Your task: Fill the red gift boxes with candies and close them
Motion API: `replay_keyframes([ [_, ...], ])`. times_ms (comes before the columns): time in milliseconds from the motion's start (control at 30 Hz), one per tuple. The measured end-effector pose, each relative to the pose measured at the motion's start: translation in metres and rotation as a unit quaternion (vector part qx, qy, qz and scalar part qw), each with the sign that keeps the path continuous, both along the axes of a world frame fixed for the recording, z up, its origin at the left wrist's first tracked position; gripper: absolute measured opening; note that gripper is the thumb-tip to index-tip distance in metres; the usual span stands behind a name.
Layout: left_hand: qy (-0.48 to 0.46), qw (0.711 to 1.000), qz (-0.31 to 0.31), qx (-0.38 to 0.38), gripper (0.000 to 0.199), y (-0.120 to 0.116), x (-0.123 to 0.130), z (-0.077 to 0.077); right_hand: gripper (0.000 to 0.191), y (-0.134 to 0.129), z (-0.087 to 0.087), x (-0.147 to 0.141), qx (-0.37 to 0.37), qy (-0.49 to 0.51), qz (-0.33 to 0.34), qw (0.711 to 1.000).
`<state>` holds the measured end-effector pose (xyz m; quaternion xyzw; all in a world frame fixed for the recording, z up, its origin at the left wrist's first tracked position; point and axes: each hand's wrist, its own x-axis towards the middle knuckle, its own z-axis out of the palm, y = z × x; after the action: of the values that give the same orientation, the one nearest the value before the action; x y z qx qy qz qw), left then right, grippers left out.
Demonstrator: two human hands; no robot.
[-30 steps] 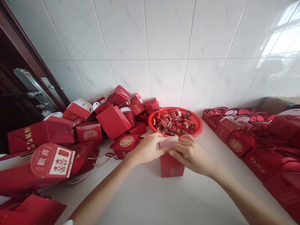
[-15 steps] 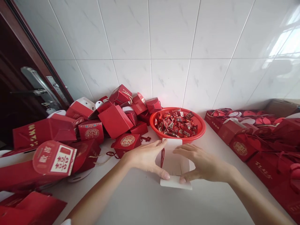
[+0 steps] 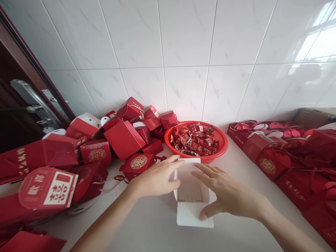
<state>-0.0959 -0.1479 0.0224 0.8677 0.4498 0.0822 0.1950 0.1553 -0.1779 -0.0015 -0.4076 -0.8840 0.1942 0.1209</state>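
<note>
From my remote seat, I see a box on the bench between left hand and right hand, sweets in a basket behind, piled cartons left, packed cartons right.

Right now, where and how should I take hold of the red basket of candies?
Grip the basket by its right-hand rim, probably best from the right with the right hand. The rim is broad and stands above the table; red boxes crowd the left side, while the open box sits close in front.
</note>
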Motion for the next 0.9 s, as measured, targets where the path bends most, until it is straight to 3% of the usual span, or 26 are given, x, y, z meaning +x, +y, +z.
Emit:
replay_keyframes([
  [233, 0.059, 0.995, 0.007, -0.077, 0.082, 0.014, -0.014, 0.004, 0.083, 0.001, 0.0, 0.0, 0.016, 0.017, 0.006, 1.0],
  [433, -0.014, 1.0, -0.016, -0.018, 0.068, 0.012, -0.011, 0.006, 0.077, 0.006, 0.013, 0.012, 0.063, 0.098, 0.022, 0.993],
  [533, -0.075, 0.997, 0.01, 0.021, 0.055, 0.018, -0.008, 0.011, 0.058, 0.018, 0.022, 0.025, 0.08, 0.181, -0.012, 0.98],
  [633, -0.139, 0.99, -0.001, 0.033, 0.045, 0.041, 0.001, 0.013, 0.039, 0.043, 0.026, 0.037, 0.078, 0.298, -0.087, 0.947],
  [767, -0.131, 0.99, -0.052, -0.008, 0.037, 0.091, 0.034, 0.01, 0.037, 0.093, 0.017, 0.034, 0.02, 0.454, -0.19, 0.87],
  [833, -0.064, 0.995, -0.075, 0.004, 0.042, 0.116, 0.057, 0.006, 0.035, 0.116, 0.009, 0.024, -0.019, 0.506, -0.227, 0.832],
  [900, 0.039, 0.996, -0.071, 0.023, 0.047, 0.136, 0.079, 0.002, 0.031, 0.135, 0.001, 0.013, -0.035, 0.523, -0.237, 0.818],
])
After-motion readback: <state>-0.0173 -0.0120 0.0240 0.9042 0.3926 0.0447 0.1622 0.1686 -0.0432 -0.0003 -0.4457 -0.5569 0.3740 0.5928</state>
